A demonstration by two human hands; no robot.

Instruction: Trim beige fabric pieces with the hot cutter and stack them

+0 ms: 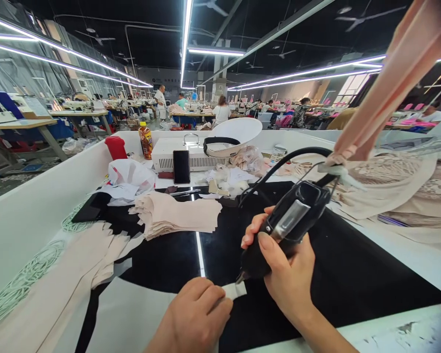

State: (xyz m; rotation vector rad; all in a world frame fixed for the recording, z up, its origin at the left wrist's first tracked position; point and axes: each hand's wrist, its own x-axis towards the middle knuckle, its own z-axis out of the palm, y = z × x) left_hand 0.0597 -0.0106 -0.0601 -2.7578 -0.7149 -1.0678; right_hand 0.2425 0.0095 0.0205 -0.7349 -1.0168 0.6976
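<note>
My right hand [288, 274] is wrapped round a black corded handheld power tool [301, 208] with a clear window on its side. The tool tilts down to the left, and its narrow metal tip meets or hovers just over a small white strip [235, 290]; I cannot tell which. Closed over the strip's left end is my left hand [196, 314], pressing it near the front of the black glossy board [353, 264]. Pale pink cloth [382, 103] is tied at the tool's cord end and runs up out of view. A white sheet [132, 314] lies left of my left hand.
Stacked beige fabric pieces [183, 213] lie on the board, with longer strips [66, 279] at left. Green cord coils [29, 279] line the low wall. Behind are a phone [181, 166], a white metal box [165, 152], a visor [238, 135] and a bottle [145, 139]. Beige garments [397, 181] heap at right.
</note>
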